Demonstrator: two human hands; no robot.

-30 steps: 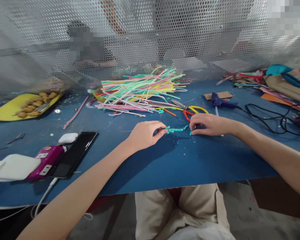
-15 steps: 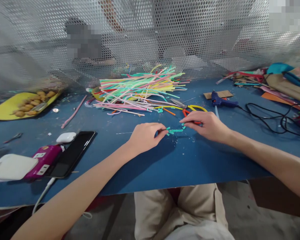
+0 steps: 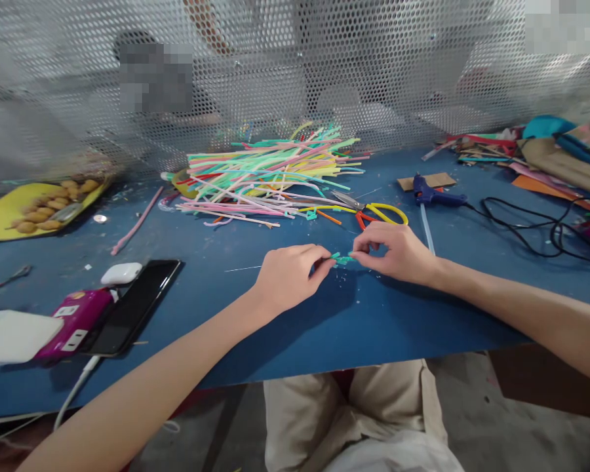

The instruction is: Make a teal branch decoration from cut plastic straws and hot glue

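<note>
Between my hands is a small teal pipe-cleaner piece (image 3: 343, 259) with short side branches. My left hand (image 3: 295, 272) pinches its left end, and a thin wire sticks out to the left behind that hand. The fingertips of my right hand (image 3: 391, 252) are closed on its right end. Just beyond my right hand, scissors (image 3: 361, 208) with red and yellow handles lie on the blue table (image 3: 295, 347). Behind my hands is a large heap of pastel pipe cleaners (image 3: 270, 174), with a small bent teal piece (image 3: 311, 214) near its front edge.
A blue glue gun (image 3: 440, 196) with a black cable lies right, near craft scraps (image 3: 545, 177). At left are a phone (image 3: 135, 305), white earbud case (image 3: 121, 273), magenta power strip (image 3: 76, 322) and yellow tray (image 3: 0, 210) of brown pieces. A perforated metal screen (image 3: 275, 72) stands behind.
My right hand has moved left and closer to my left hand, its fingertips now at the teal piece's right end. The view has shifted slightly.
</note>
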